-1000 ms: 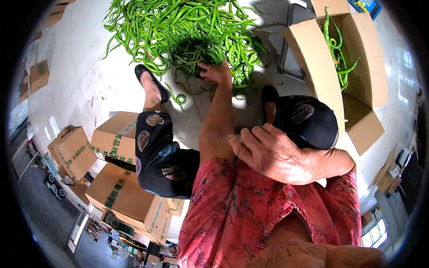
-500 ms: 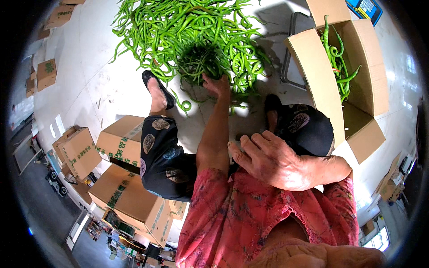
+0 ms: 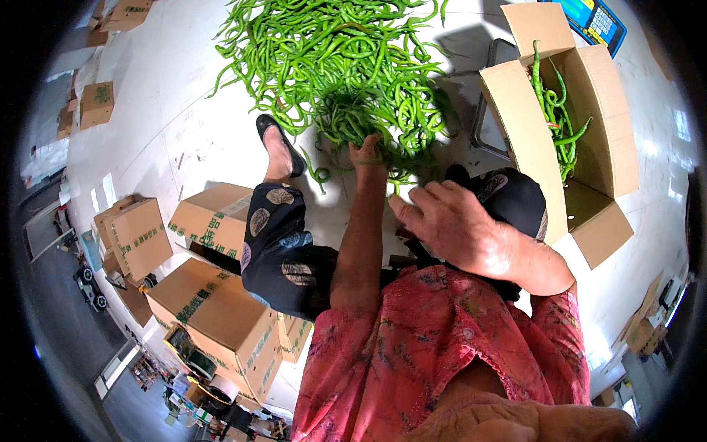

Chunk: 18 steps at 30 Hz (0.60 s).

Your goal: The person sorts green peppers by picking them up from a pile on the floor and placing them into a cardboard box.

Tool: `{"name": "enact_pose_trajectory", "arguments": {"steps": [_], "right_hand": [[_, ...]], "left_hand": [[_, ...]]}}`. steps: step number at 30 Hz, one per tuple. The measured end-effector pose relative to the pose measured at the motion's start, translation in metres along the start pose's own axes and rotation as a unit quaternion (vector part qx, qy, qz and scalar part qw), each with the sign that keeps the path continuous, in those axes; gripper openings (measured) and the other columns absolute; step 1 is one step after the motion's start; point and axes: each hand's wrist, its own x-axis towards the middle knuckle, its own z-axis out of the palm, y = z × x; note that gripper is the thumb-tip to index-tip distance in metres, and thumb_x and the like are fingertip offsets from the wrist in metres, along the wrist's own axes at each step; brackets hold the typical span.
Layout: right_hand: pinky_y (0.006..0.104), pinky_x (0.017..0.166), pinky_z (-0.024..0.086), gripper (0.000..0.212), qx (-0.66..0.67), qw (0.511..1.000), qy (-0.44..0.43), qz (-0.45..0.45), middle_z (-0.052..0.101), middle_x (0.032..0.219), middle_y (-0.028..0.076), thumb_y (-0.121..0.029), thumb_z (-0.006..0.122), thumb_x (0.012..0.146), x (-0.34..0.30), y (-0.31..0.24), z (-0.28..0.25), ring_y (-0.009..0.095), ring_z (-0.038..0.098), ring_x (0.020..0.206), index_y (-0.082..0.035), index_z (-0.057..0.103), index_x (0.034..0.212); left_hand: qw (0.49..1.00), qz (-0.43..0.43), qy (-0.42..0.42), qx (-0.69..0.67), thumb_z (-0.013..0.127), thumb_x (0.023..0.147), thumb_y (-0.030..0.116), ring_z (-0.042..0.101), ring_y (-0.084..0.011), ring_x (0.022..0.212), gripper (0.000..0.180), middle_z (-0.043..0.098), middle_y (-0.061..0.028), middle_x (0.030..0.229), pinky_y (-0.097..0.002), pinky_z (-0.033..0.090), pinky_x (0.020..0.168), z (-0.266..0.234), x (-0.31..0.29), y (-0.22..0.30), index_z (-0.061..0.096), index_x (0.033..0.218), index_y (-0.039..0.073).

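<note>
A large heap of long green chili peppers [image 3: 331,51] lies on the pale floor in front of me. My left hand [image 3: 367,152] reaches to its near edge, closed around a shaded bunch of green chili peppers [image 3: 345,118]; the fingertips are hidden behind the bunch. Held in front of my body, above my right knee, my right hand [image 3: 451,217] has loosely bent fingers with the thumb apart, and nothing shows in it. To the right stands an open cardboard box [image 3: 519,125], with more green chili peppers [image 3: 556,118] inside at its far end.
A grey-rimmed flat object [image 3: 495,121] lies beside the open box, and a blue device with keys [image 3: 600,26] sits beyond it. Closed cardboard boxes [image 3: 221,302] are stacked at my left. My black shoe [image 3: 294,158] is next to the heap.
My left hand has drawn slightly back toward me with the bunch. The right hand has risen a little and moved forward. The whole view has shifted slightly.
</note>
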Motion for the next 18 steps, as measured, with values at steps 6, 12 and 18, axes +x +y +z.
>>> {"name": "enact_pose_trajectory", "arguments": {"steps": [6,12,18], "right_hand": [[0.0417,0.071,0.052,0.031,0.166,0.978,0.099,0.08,0.06,0.087,0.012,-0.015,0.066,0.081,0.006,0.02,-0.005,0.03,0.062,0.082,-0.005,0.059,0.109],[0.0397,0.083,0.05,0.04,0.365,0.903,0.153,0.169,0.066,0.102,0.02,-0.029,0.064,0.089,0.013,0.034,-0.024,0.032,0.065,0.095,0.005,0.06,0.111],[0.028,0.087,0.045,0.045,0.728,0.668,0.066,0.134,0.063,0.113,0.004,-0.037,0.06,0.095,0.03,0.039,-0.029,0.012,0.057,0.106,-0.005,0.056,0.127]], "left_hand": [[0.984,0.024,-0.171,-0.035,0.057,0.078,-0.002,0.063,-0.0232,0.085,0.049,0.06,-0.0104,0.104,-0.0357,0.055,0.074,0.046,-0.092,0.073,0.048,0.125,0.007],[0.939,0.082,-0.333,-0.003,0.062,0.078,0.001,0.062,-0.0216,0.092,0.059,0.059,-0.0092,0.111,-0.0347,0.053,0.08,0.114,-0.167,0.169,0.044,0.134,0.006],[0.908,0.066,-0.389,0.137,0.063,0.076,0.004,0.062,-0.0187,0.094,0.062,0.06,-0.0094,0.111,-0.0317,0.051,0.083,0.15,-0.188,0.198,0.042,0.134,-0.001]]}}
